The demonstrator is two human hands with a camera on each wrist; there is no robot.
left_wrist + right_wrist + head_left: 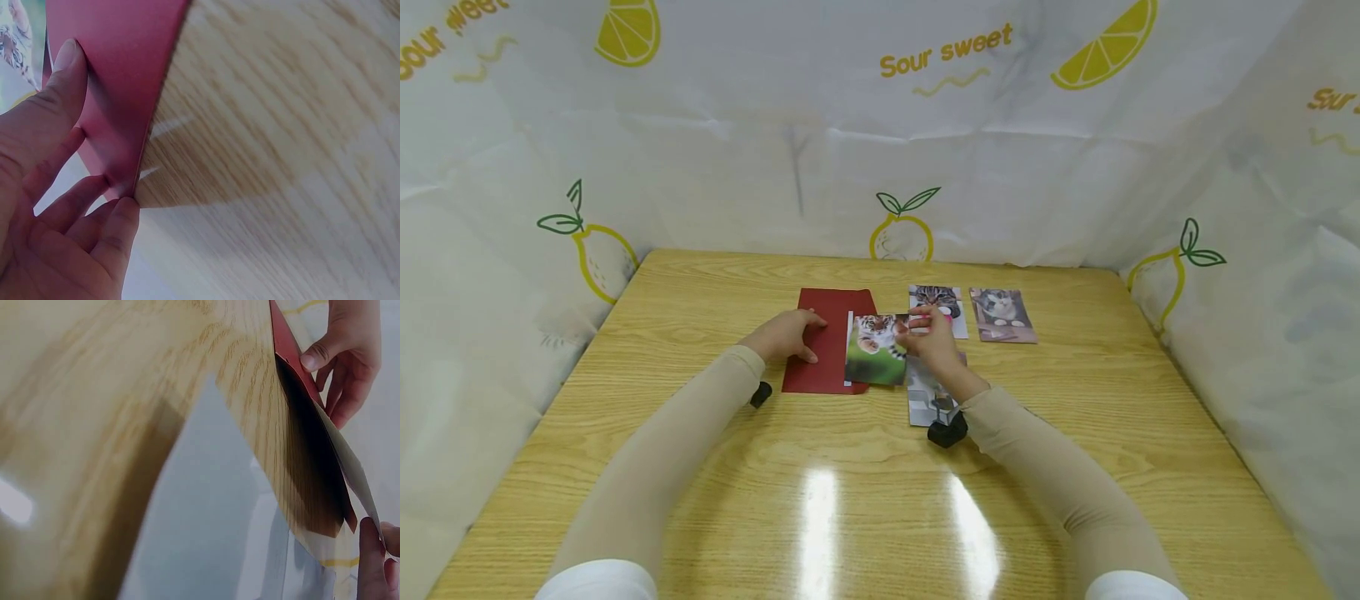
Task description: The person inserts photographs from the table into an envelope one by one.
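Observation:
A red envelope point(827, 350) lies on the table with a white strip along its right side. My left hand point(788, 335) rests on its left part, thumb and fingertips touching the paper; the left wrist view shows the spread thumb and fingers point(117, 234) against the red surface. A photo card of a tiger cub point(874, 367) overlaps the envelope's right end. At the card's upper right, my right hand point(934, 340) pinches its edge. In the right wrist view the card point(350, 465) stands tilted at the envelope's mouth; whether its edge is inside cannot be told.
Behind my right hand lies a tabby cat photo point(936, 295), with a grey-and-white kitten photo point(1002, 317) to its right. A greyish photo point(925, 404) lies under my right wrist. White cloth with lemon prints point(760, 192) surrounds the wooden table point(730, 500).

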